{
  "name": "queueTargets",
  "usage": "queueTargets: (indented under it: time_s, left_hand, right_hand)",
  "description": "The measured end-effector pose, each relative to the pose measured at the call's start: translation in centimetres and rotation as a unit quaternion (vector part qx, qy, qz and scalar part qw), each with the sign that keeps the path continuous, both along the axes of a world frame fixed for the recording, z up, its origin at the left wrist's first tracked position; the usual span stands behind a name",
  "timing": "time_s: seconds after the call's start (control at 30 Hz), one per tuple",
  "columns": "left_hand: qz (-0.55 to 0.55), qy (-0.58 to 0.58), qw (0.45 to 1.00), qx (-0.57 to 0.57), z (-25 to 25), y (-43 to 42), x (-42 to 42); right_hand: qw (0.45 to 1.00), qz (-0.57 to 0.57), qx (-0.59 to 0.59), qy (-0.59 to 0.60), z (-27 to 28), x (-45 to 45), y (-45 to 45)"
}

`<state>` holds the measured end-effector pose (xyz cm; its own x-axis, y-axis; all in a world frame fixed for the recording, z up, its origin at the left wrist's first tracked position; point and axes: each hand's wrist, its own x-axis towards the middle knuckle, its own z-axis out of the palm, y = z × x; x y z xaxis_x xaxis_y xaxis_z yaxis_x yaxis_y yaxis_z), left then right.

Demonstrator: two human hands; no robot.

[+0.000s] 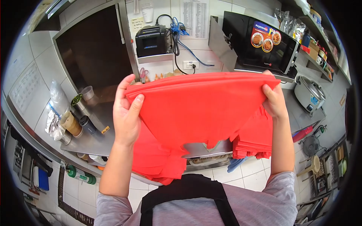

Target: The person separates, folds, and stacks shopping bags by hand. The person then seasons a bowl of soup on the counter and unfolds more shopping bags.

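Pinching opposite ends, left hand (127,113) and right hand (276,98) presumably keep red sheets (200,105) taut — red pile (253,141) below right fingers (267,90).

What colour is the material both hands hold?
The material is bright red; the head view shows it.

Across the centre of the frame, the left hand (127,117) and the right hand (276,101) pinch opposite upper corners of a layered red sheet (203,105). Below it show a red pile (156,160), left of centre, and a red stack (254,137), right of centre (its lower edges visibly layered). A black printer (152,42) sits upper left of centre, a black microwave (250,49) upper right.
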<state>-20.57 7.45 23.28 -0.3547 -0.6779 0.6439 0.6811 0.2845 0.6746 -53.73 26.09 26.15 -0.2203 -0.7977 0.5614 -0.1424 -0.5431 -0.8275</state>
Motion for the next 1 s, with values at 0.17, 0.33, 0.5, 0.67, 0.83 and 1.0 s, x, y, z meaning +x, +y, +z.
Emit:
queueTargets:
  time_s: [0.17, 0.33, 0.5, 0.67, 0.83, 1.0]
  left_hand:
    - [0.059, -0.032, 0.993, -0.099, 0.0, -1.6, 0.6]
    - [0.300, -0.092, 0.882, -0.352, -1.2, -3.3, 0.6]
    - [0.376, -0.159, 0.841, -0.356, -1.2, -2.1, 0.3]
    - [0.382, -0.196, 0.843, -0.324, -1.9, -2.4, 0.4]
    - [0.289, -0.188, 0.893, -0.290, -2.2, -2.4, 1.4]
    - [0.232, -0.221, 0.889, -0.325, -1.4, -1.1, 3.3]
  right_hand:
    - [0.999, -0.039, -0.019, -0.009, 0.2, 2.0, -0.6]
    - [0.996, -0.085, -0.033, 0.017, 1.4, 3.1, -1.2]
    - [0.987, -0.128, -0.066, 0.074, 2.9, 4.1, -1.6]
    - [0.969, -0.163, -0.089, 0.163, 3.5, 3.6, -1.5]
    - [0.965, -0.163, -0.110, 0.173, 3.5, 3.4, -1.3]
    - [0.930, -0.191, -0.099, 0.298, 4.7, 2.3, 0.7]
